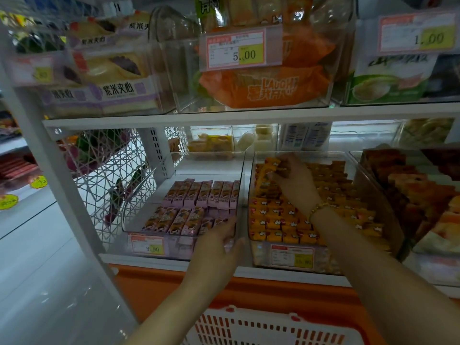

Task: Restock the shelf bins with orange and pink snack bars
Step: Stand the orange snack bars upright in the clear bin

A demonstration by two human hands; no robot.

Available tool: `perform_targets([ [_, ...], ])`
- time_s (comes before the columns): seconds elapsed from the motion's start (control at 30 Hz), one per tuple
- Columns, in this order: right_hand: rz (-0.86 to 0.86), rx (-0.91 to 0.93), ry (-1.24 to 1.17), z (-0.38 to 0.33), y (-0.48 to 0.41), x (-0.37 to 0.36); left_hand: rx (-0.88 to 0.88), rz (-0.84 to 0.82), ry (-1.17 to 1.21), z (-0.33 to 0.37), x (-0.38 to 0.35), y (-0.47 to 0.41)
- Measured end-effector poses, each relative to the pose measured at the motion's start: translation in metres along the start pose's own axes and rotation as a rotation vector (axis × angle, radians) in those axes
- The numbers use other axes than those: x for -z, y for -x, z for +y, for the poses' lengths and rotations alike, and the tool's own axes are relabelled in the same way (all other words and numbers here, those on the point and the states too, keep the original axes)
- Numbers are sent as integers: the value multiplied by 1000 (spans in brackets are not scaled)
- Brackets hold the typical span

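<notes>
Two clear bins stand side by side on the lower shelf. The left bin point(139, 230) holds rows of pink snack bars point(199, 195). The right bin point(251, 185) is packed with orange snack bars point(278, 222). My right hand point(292, 178) reaches deep into the right bin and grips a few orange bars point(267, 170) near its back left corner. My left hand point(219, 245) holds the front right corner of the pink bin, thumb over the rim and fingers hidden behind the wall.
A white and orange shopping basket point(261, 324) sits below my arms. A third bin point(423, 195) of brown and orange packets stands to the right. The upper shelf point(224, 115) carries bins of bread and orange bags close above. A white wire side panel point(119, 175) is at left.
</notes>
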State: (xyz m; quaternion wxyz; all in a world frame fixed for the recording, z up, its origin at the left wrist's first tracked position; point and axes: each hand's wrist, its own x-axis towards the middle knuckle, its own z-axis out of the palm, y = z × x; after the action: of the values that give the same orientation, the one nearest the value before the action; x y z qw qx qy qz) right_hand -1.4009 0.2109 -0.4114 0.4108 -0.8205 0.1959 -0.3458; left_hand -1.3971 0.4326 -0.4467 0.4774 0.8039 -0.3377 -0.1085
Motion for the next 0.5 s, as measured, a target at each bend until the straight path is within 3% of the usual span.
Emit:
perform_targets([
  [0.17, -124, 55, 140, 11, 1, -13, -5, 2, -26, 0, 2, 0],
  [0.33, -264, 206, 742, 17, 0, -14, 3, -5, -19, 0, 2, -1],
  [0.43, -369, 181, 691, 14, -3, -6, -8, 8, -40, -2, 3, -1],
  [0.5, -339, 173, 633, 15, -2, -4, -15, 16, -55, -3, 3, -1],
])
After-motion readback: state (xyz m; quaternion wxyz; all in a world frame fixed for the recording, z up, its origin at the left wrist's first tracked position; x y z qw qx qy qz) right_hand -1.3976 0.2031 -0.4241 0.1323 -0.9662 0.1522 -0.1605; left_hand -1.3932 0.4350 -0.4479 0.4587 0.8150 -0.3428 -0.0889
